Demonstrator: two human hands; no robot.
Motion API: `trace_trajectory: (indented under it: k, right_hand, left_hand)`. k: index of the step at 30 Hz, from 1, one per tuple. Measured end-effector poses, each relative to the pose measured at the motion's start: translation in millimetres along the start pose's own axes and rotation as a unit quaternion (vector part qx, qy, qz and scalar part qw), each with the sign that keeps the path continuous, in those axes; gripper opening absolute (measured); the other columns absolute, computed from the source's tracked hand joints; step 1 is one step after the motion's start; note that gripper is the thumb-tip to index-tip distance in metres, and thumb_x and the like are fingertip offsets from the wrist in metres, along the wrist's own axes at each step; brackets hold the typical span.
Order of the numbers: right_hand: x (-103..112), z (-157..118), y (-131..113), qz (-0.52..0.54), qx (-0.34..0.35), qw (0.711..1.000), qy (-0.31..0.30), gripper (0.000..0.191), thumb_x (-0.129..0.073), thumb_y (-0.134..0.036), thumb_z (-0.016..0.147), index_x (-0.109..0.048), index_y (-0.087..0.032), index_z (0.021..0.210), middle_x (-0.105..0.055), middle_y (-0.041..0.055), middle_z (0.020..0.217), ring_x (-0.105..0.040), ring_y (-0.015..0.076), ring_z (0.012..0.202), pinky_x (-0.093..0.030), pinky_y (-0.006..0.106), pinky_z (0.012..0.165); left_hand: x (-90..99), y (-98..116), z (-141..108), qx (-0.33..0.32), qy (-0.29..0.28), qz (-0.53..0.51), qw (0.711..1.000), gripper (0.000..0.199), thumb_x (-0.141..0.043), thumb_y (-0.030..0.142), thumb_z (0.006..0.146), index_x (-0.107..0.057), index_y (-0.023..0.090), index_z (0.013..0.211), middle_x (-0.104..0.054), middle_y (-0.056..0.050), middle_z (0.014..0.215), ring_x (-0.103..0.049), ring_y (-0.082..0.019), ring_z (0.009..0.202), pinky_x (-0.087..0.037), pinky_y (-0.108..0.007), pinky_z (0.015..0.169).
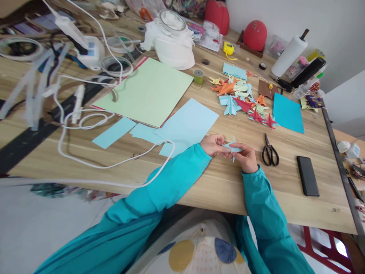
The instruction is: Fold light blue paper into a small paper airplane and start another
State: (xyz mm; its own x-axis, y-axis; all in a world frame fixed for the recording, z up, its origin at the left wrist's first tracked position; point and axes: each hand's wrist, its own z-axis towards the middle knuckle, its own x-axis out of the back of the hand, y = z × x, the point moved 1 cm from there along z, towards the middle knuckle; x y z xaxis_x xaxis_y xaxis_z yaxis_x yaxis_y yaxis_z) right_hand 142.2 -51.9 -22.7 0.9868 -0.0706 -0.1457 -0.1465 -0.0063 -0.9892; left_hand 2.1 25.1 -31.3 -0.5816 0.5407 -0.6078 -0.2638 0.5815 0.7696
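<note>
Spotted cloth [205, 243] is covering my front. My left fingers [224, 149] and right fingers [238, 145] are pinching folded light-blue paper [235, 149] above the bench [218, 190].

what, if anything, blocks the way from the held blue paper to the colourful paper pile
Nothing visible: left hand and right hand hold the blue paper, and the scissors lie right of the line to the paper pile.

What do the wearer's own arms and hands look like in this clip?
Both the left hand and right hand are ungloved. The left sleeve and right sleeve are long, loose, creased and plain teal, reaching the wrists, with no printed markings visible.
</note>
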Motion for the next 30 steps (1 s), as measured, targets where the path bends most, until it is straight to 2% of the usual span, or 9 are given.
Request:
trace_trajectory:
  k: [9, 14, 18, 23, 26, 30]
  right_hand:
    - [-3.2, 0.4, -3.7, -0.006, -0.005, 1.000, 0.001, 0.026, -0.073, -0.027, 0.064, -0.068, -0.019, 0.089, -0.070, 0.0010, 0.065, -0.062, 0.0135, 0.054, -0.051, 0.027, 0.051]
    - [-3.7, 0.3, -5.6, -0.016, -0.016, 1.000, 0.004, 0.026, -0.074, -0.029, 0.064, -0.068, -0.019, 0.088, -0.070, 0.0013, 0.065, -0.062, 0.0144, 0.054, -0.051, 0.028, 0.050]
    - [-7.9, 0.0, -10.8, -0.027, -0.032, 0.999, 0.003, 0.028, -0.076, -0.032, 0.060, -0.068, -0.019, 0.084, -0.069, 0.0014, 0.061, -0.062, 0.0151, 0.051, -0.050, 0.027, 0.047]
    - [-10.7, -0.3, -13.0, -0.040, -0.015, 0.999, 0.006, 0.026, -0.075, -0.029, 0.061, -0.067, -0.020, 0.083, -0.068, 0.0009, 0.061, -0.061, 0.0147, 0.051, -0.048, 0.026, 0.046]
    - [-9.8, 0.1, -10.8, -0.035, -0.015, 0.999, -0.001, 0.025, -0.074, -0.027, 0.061, -0.068, -0.020, 0.083, -0.068, 0.0002, 0.060, -0.060, 0.0137, 0.050, -0.048, 0.025, 0.046]
    - [-6.1, 0.6, -5.3, -0.011, -0.028, 1.000, 0.008, 0.025, -0.075, -0.024, 0.059, -0.069, -0.019, 0.083, -0.068, -0.0004, 0.058, -0.061, 0.0136, 0.049, -0.048, 0.025, 0.045]
  left_hand:
    - [0.7, -1.9, 1.9, -0.013, 0.011, 0.013, 1.000, 0.058, -0.087, 0.026, 0.042, -0.035, 0.016, 0.067, -0.062, 0.003, 0.049, -0.064, -0.017, 0.048, -0.048, -0.023, 0.046]
    - [-0.3, -1.0, 1.3, -0.011, 0.015, 0.026, 1.000, 0.060, -0.087, 0.026, 0.043, -0.039, 0.017, 0.078, -0.064, 0.002, 0.053, -0.064, -0.018, 0.049, -0.050, -0.027, 0.049]
    - [0.2, -0.4, 1.6, -0.009, -0.008, 0.066, 0.998, 0.062, -0.086, 0.026, 0.044, -0.039, 0.016, 0.084, -0.066, 0.000, 0.056, -0.063, -0.017, 0.047, -0.049, -0.026, 0.048]
    - [3.5, -2.1, 1.6, -0.004, -0.023, 0.089, 0.996, 0.061, -0.085, 0.029, 0.046, -0.041, 0.015, 0.086, -0.067, -0.002, 0.058, -0.064, -0.017, 0.048, -0.051, -0.027, 0.049]
    - [4.1, -3.1, 1.3, 0.002, -0.033, 0.077, 0.996, 0.060, -0.085, 0.027, 0.048, -0.042, 0.015, 0.087, -0.068, -0.002, 0.059, -0.065, -0.017, 0.050, -0.051, -0.027, 0.050]
    - [3.1, -2.5, 0.4, 0.041, -0.042, 0.029, 0.998, 0.062, -0.086, 0.026, 0.045, -0.045, 0.012, 0.089, -0.068, -0.004, 0.060, -0.066, -0.018, 0.053, -0.052, -0.027, 0.050]
